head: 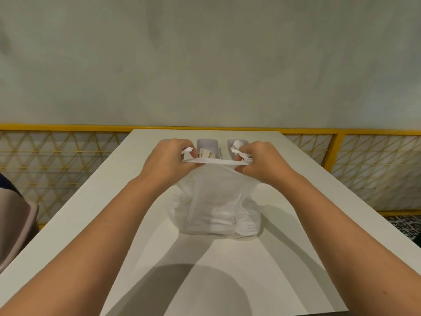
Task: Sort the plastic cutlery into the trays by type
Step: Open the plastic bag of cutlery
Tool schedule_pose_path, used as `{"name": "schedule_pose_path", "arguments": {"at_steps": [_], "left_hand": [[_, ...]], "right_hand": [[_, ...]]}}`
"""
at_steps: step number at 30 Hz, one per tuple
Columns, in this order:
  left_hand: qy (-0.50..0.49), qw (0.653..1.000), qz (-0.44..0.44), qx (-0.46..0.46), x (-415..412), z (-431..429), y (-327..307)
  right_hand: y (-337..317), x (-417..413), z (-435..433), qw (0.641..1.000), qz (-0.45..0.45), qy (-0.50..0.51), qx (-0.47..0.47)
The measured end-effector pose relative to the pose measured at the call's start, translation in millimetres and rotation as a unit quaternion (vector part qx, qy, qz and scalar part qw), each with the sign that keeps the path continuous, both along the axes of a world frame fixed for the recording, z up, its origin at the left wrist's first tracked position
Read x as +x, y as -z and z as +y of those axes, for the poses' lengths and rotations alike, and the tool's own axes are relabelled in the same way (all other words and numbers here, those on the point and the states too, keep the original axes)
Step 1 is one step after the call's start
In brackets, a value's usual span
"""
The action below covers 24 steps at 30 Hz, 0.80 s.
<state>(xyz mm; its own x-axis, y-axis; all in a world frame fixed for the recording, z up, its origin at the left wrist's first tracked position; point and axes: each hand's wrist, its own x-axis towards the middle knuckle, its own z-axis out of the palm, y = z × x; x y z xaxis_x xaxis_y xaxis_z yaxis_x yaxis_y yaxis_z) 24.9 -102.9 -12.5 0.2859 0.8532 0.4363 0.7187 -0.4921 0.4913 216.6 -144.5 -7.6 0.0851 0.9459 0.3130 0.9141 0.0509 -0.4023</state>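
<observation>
A translucent white plastic bag (216, 201) stands on the white table (284, 258) in the middle. Pale cutlery shows faintly through its lower part. My left hand (168, 160) pinches the bag's left handle and my right hand (262, 163) pinches the right handle, pulling the top edge taut between them. Behind my hands stand two grey-white trays: one (207, 147) with white cutlery in it, another (235, 143) also holding white pieces. My hands and the bag hide most of both trays.
The table's far edge lies just beyond the trays, against a yellow-framed lattice railing (364, 160) and a grey wall. A beige chair or cushion (16, 224) sits at the left. Patterned floor (403, 226) shows at the right.
</observation>
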Motion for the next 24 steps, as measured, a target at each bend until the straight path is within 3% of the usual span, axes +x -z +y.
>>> {"name": "schedule_pose_path", "arguments": {"at_steps": [3,7,11,15,20,24], "left_hand": [[0.014,0.996,-0.032,-0.079,1,-8,-6],[-0.023,0.997,0.047,-0.051,5,-9,-7],[-0.042,0.996,0.055,-0.054,8,-9,-7],[-0.070,0.989,0.128,-0.006,6,-5,-7],[-0.133,0.988,0.074,-0.001,1,1,4],[-0.142,0.979,0.132,-0.069,-11,9,15]], "right_hand": [[2,4,1,0.999,-0.022,0.029,-0.004],[5,5,3,0.999,-0.008,0.049,0.000],[3,4,4,0.996,0.048,0.051,-0.054],[3,-1,6,0.992,0.077,0.079,-0.056],[12,6,7,0.991,-0.030,0.118,-0.054],[24,23,7,0.989,-0.015,0.141,-0.051]]}}
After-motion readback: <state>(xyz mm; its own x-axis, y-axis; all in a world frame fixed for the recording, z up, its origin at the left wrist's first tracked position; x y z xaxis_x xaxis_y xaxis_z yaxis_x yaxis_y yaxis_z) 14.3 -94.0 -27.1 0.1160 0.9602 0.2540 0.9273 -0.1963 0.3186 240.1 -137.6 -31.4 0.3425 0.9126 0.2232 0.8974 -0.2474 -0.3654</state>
